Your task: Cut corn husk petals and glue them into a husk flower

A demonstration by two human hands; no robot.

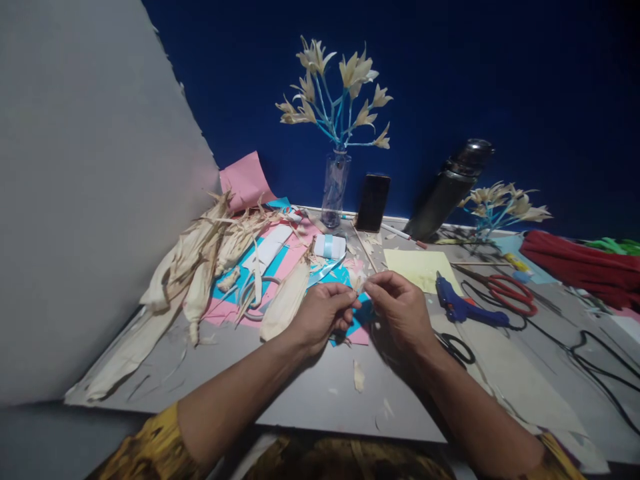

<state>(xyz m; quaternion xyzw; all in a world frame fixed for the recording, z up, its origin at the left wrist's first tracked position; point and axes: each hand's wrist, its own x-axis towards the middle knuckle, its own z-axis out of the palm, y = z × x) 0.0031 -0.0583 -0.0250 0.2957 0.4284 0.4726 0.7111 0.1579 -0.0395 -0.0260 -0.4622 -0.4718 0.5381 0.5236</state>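
My left hand (327, 313) and my right hand (403, 310) meet above the middle of the table, both closed in a pinch. Between their fingertips is a small pale piece of corn husk (359, 284), mostly hidden by the fingers. A broad corn husk (286, 303) lies just left of my left hand. Blue and pink paper sheets show beneath the hands, strewn with scraps. To the right of my right hand rests a blue glue gun (467, 308), and black-handled scissors (456, 348) lie partly behind my right wrist.
Dried corn husks (200, 257) are heaped at the left. Behind stand a glass vase (335, 190) with husk flowers (345, 87), a phone (373, 203) and a leaning flask (447, 193). Red-handled scissors (513, 295), a yellow paper (417, 267), black cords and red cloth (575, 263) lie right.
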